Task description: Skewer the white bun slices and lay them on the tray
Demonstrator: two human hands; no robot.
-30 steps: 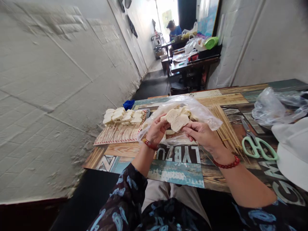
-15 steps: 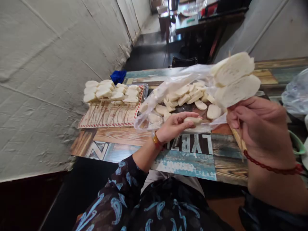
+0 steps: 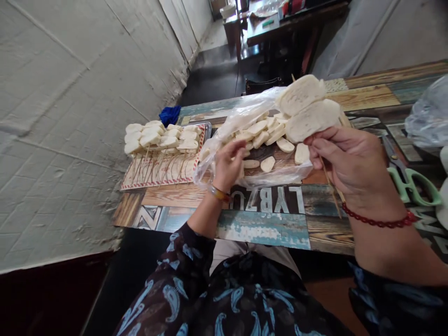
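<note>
My right hand [image 3: 350, 158] is closed round thin wooden sticks, at least one of them a skewer with two large white slices [image 3: 313, 114], like steamed bun, threaded one above the other. The stick's tip pokes out past the upper slice. My left hand [image 3: 229, 163] is over the left part of a clear plastic bag [image 3: 287, 176], its fingers bent and apart, with nothing visible in them. Loose white slices [image 3: 261, 133] lie heaped on the bag near its fingertips; some are hidden behind the hand.
At the left, finished skewers [image 3: 163, 137] are stacked on a paper-lined tray [image 3: 192, 175], sticks toward me. A blue cloth or bag [image 3: 170, 115] lies behind. Green-handled scissors [image 3: 415, 186] and a crumpled clear bag [image 3: 429, 116] are at the right. A wall [image 3: 70, 140] borders the left.
My left hand has let go of a slice and drawn back to the left over the bag. My right hand has moved left with the skewer; the view has shifted, showing the scissors.
</note>
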